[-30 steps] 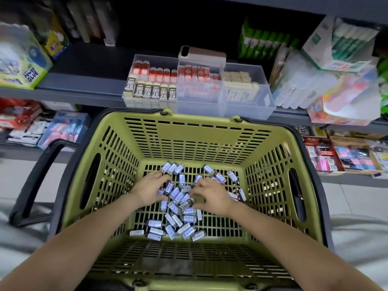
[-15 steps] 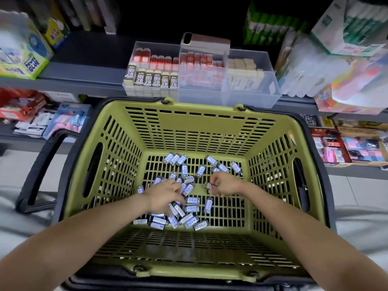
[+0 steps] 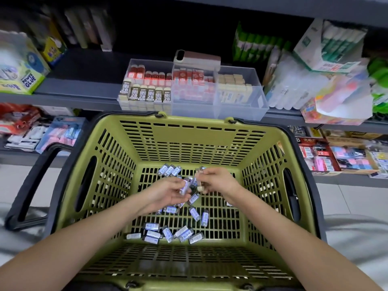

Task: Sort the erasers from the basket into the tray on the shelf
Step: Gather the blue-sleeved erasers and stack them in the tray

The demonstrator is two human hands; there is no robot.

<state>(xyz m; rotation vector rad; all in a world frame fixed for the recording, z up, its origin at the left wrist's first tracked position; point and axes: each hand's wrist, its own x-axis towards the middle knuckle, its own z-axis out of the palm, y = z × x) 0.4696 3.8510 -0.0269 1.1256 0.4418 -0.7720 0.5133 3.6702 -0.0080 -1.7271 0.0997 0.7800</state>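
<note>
A green slotted basket (image 3: 201,141) sits in front of me, and several small blue-and-white wrapped erasers (image 3: 165,233) lie scattered on its floor. Both hands are raised a little above that floor, close together. My left hand (image 3: 168,193) is palm up and holds a few erasers in its curled fingers. My right hand (image 3: 218,180) grips some erasers too, fingers bent round them. A clear compartmented tray (image 3: 241,110) stands on the grey shelf just beyond the basket, filled with rows of 2B, red and cream erasers.
A phone (image 3: 197,57) lies on the tray's back rim. Glue boxes (image 3: 23,78) stand at the shelf's left, green glue sticks and plastic packs (image 3: 310,80) at the right. The basket's black handle (image 3: 35,185) hangs to the left. Lower shelves hold more stationery.
Both hands have lifted off the eraser pile with erasers in them and have come together above the basket floor. The pile on the floor is thinner in the middle.
</note>
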